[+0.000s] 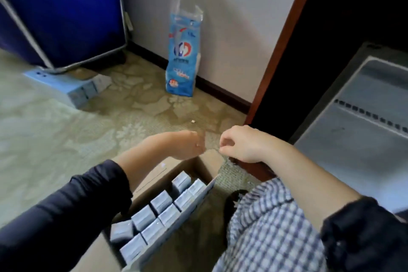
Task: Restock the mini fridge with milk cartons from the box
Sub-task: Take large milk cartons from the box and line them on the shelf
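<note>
Cardboard box [154,181] on the carpet [66,139], milk cartons [161,202] in rows inside; left hand [187,144] and right hand [240,143] over its far edge — fingers clenched, nothing visibly held

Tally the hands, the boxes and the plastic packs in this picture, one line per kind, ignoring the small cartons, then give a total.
Hands: 2, the left hand and the right hand
Boxes: 2, the open cardboard box and the flat pale-blue box on the carpet
Plastic packs: 1, the blue plastic pack standing by the wall
Total: 5
</note>
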Motion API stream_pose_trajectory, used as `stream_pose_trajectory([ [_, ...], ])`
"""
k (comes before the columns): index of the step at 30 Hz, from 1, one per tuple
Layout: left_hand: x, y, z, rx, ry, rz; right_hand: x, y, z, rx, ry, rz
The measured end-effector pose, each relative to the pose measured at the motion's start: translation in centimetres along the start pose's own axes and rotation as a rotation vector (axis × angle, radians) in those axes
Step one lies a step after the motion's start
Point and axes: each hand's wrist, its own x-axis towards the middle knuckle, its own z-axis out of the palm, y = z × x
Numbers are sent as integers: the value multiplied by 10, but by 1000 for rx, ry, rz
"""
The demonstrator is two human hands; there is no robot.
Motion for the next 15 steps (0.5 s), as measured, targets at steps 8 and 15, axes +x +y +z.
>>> stream_pose_trajectory([
  [8, -21, -68, 98, -207, 33, -233, 63, -47, 63, 99, -153, -57],
  [15, -20, -77, 181, -461, 137, -425, 95, -42, 132, 44, -255, -29],
])
